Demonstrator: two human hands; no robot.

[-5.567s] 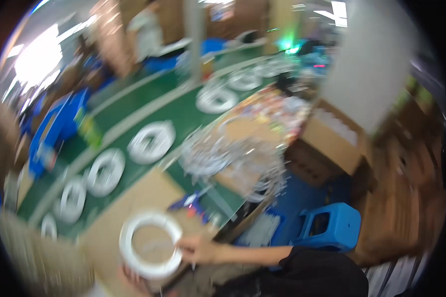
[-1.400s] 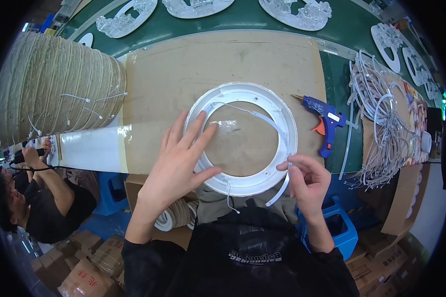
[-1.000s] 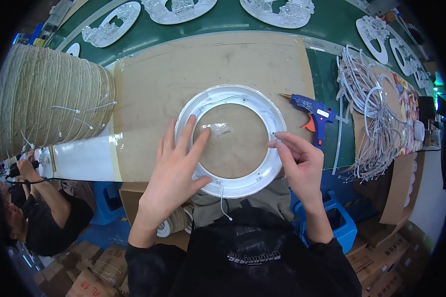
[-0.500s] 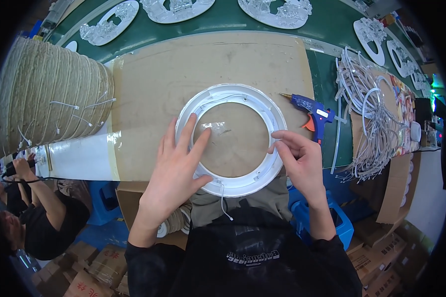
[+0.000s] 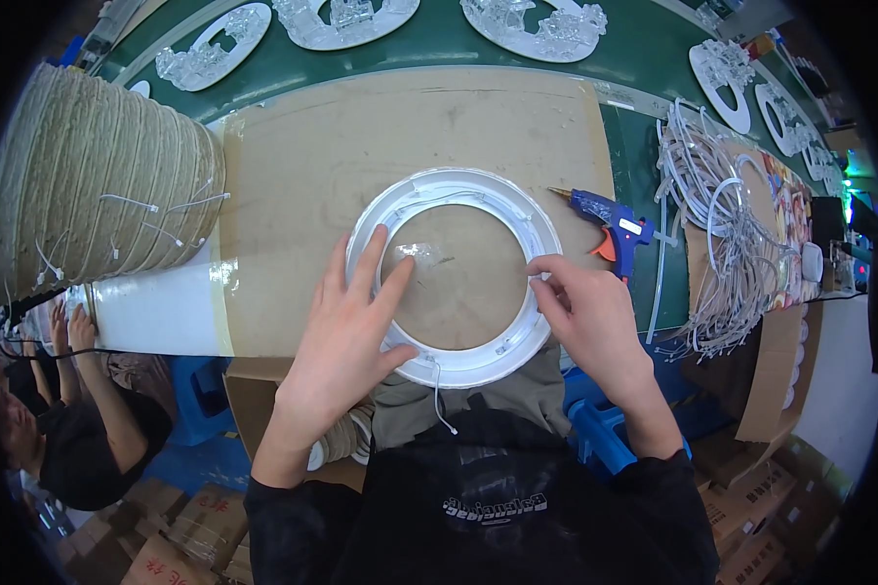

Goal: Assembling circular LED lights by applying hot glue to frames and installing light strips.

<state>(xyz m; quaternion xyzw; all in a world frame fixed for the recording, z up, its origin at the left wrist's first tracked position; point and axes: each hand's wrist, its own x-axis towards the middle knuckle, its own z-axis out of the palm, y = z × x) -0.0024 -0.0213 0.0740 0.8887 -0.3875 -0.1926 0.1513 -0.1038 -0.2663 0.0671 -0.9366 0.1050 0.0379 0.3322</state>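
A white ring-shaped frame [image 5: 456, 186] lies flat in front of me, a thin white wire running in its channel. From its near edge a short white lead [image 5: 440, 398] with a small connector hangs toward my lap. My left hand [image 5: 346, 322] rests with spread fingers over the ring's left side, thumb at the near rim. At the right side of the ring, my right hand [image 5: 595, 317] has its fingers bent and pinched at the channel; what lies between the fingertips is hidden. Just beyond it lies a blue glue gun [image 5: 610, 219] with an orange trigger.
A beige cardboard sheet [image 5: 361, 127] covers the bench. A large cord-wrapped drum [image 5: 117, 175] stands at left, a bundle of white cables [image 5: 722, 234] at right. White oval rings with clear pieces [image 5: 546, 34] line the far side. Another person [image 5: 98, 429] works at lower left.
My right hand has shifted slightly left and inward along the ring, its fingers drawn closer together. My left hand stays in place. The other person's hands have moved.
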